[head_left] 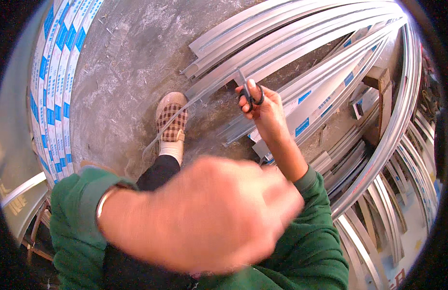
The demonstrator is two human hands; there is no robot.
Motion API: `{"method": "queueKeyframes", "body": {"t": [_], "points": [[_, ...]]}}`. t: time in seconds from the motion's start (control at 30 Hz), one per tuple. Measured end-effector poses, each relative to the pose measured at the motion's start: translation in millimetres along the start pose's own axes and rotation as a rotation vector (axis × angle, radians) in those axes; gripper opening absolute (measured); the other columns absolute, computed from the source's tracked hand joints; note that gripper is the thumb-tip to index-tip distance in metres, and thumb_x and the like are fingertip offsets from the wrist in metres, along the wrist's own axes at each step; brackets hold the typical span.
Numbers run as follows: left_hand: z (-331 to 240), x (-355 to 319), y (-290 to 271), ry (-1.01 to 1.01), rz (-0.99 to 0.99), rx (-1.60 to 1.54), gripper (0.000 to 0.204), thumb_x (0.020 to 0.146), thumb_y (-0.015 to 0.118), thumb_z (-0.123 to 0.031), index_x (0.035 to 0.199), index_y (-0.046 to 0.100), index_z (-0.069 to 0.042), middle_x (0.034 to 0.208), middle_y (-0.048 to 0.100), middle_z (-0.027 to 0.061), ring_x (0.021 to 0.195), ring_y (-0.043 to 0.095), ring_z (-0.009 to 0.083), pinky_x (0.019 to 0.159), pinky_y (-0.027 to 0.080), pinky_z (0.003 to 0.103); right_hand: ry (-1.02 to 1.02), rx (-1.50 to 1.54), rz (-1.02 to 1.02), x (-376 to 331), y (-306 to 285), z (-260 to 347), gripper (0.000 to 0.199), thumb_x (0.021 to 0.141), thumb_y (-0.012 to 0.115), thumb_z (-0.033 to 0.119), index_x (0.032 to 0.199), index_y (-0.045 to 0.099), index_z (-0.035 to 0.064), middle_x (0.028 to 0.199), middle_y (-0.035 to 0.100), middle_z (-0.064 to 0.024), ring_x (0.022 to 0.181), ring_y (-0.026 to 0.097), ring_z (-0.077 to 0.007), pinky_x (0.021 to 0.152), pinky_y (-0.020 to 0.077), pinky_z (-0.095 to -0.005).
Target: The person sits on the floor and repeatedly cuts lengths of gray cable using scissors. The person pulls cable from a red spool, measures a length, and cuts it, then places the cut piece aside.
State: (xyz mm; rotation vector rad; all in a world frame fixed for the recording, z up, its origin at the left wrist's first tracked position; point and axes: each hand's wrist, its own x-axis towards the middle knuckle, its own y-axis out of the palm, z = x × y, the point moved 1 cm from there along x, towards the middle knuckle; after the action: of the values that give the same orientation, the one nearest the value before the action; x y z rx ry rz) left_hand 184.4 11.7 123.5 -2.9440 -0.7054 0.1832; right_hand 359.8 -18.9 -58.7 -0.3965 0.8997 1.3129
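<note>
My right hand (268,110) is closed on a small pair of scissors (243,79) with black finger loops, its blades pointing away from me. A thin translucent strip (173,118) runs from beside my shoe up toward the blades; whether it touches them I cannot tell. Close to the camera, my left hand (209,212) is large and smeared by motion. Its fingers point right, and what they hold, if anything, does not show. Beyond my right hand lie long silvery metal profiles (282,46).
On the left stand long white strips with blue labels (55,92). My checkered shoe (172,118) rests on the dusty grey floor (122,58). More profiles, some with blue-labelled film (302,126), lie at right beside a wooden support (384,104). A long bundle (379,159) curves past my right arm.
</note>
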Motion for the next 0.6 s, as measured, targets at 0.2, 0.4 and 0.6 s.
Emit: {"method": "queueKeyframes", "body": {"t": [0.2,0.4,0.6], "points": [[144,20,-21,-0.309,-0.344,0.808,0.036,0.079,0.073,-0.022,0.107,0.059,-0.003,0.104,0.059,0.0148,0.099,0.058,0.0335,0.080,0.050,0.042,-0.142,0.035,-0.057,23,-30,30,0.042,0.095,0.062,0.040,0.098,0.067,-0.0015,0.071,0.063,-0.0027,0.058,0.056,-0.0074,0.049,0.0415,-0.0208],[198,59,0,-0.242,-0.365,1.103,0.058,0.071,0.080,-0.033,0.115,0.056,-0.003,0.115,0.057,0.0119,0.111,0.053,0.0288,0.087,0.047,0.039,-0.085,0.029,-0.167,47,-48,48,0.038,0.095,0.061,0.040,0.094,0.066,0.0029,0.070,0.061,-0.0032,0.058,0.056,-0.0113,0.049,0.0416,-0.0241],[211,72,1,-0.269,-0.439,1.164,0.053,0.064,0.083,-0.027,0.105,0.056,-0.007,0.100,0.054,0.0082,0.100,0.053,0.0263,0.083,0.046,0.039,-0.130,0.027,-0.176,40,-33,49,0.035,0.096,0.060,0.037,0.094,0.066,0.0026,0.070,0.063,-0.0014,0.058,0.058,-0.0068,0.048,0.0430,-0.0205]]}}
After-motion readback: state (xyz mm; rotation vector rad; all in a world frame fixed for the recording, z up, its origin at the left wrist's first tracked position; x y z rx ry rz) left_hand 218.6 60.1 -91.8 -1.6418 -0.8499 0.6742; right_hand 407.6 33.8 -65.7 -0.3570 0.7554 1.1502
